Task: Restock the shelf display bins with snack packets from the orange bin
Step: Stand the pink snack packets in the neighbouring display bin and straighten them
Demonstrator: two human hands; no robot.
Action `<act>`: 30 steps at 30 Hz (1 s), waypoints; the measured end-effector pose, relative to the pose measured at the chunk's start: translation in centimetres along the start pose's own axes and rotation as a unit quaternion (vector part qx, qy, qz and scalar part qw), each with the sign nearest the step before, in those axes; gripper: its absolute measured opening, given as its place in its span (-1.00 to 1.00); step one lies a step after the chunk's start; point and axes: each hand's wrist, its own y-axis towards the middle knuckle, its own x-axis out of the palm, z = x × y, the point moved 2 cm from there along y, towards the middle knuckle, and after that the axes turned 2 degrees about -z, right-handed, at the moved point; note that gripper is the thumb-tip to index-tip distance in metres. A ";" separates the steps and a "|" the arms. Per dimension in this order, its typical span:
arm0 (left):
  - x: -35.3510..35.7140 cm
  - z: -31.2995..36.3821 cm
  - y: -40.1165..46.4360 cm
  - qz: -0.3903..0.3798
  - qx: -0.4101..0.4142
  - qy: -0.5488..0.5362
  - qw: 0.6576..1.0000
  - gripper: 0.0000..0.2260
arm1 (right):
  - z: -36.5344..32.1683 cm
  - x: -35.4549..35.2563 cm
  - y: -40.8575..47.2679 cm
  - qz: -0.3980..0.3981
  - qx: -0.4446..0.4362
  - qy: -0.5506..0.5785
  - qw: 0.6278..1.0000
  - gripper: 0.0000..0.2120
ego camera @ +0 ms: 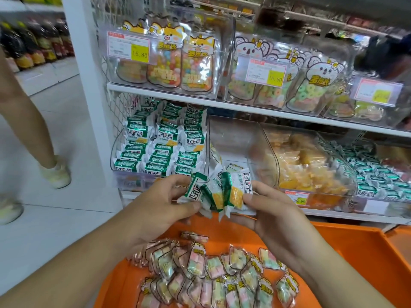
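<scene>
Restocking looks partway done — left hand (165, 203) and right hand (270, 210) together grip green-and-white snack packets (219, 192) before the nearly empty clear bin (231, 141), while pastel packets (213, 274) remain in the orange bin (347, 245).

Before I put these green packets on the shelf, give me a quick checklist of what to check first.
1. Green packets held by both left hand and right hand: ok.
2. Matching left bin has room: not ok, stacked high.
3. Middle bin has space: ok, nearly empty.
4. Path to the bins clear: ok.
5. Orange bin holds more green packets: cannot tell, only pastel packets show.
</scene>
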 end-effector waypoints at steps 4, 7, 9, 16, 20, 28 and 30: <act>-0.8 0.3 -0.3 -0.001 0.004 0.018 1.000 -0.60 | 0.0 -0.4 0.1 0.019 -0.008 0.016 1.000 -0.82; -0.9 0.4 -0.2 -0.028 0.012 -0.065 0.997 -0.85 | -0.3 -0.6 0.0 0.017 -0.013 0.011 1.000 -0.76; -0.7 0.1 0.0 -0.018 0.000 -0.134 0.991 -0.85 | -0.5 -0.1 -0.1 -0.005 -0.022 -0.015 1.000 -0.77; 0.4 -0.4 0.0 -0.080 -0.089 -0.219 0.968 -0.61 | 0.4 0.5 0.2 -0.022 -0.017 -0.182 0.983 -0.68; -0.2 0.1 -0.5 -0.102 -0.072 -0.177 0.976 -0.55 | 0.8 0.7 0.5 0.011 -0.007 -0.208 0.978 -0.66; -1.8 -0.2 0.1 -0.035 -0.041 -0.169 0.984 -0.79 | 0.4 2.0 0.9 0.056 -0.046 -0.216 0.974 -0.77; -2.6 0.0 0.3 -0.003 -0.031 -0.153 0.988 -0.85 | 0.2 2.1 1.1 0.074 -0.062 -0.239 0.966 -0.78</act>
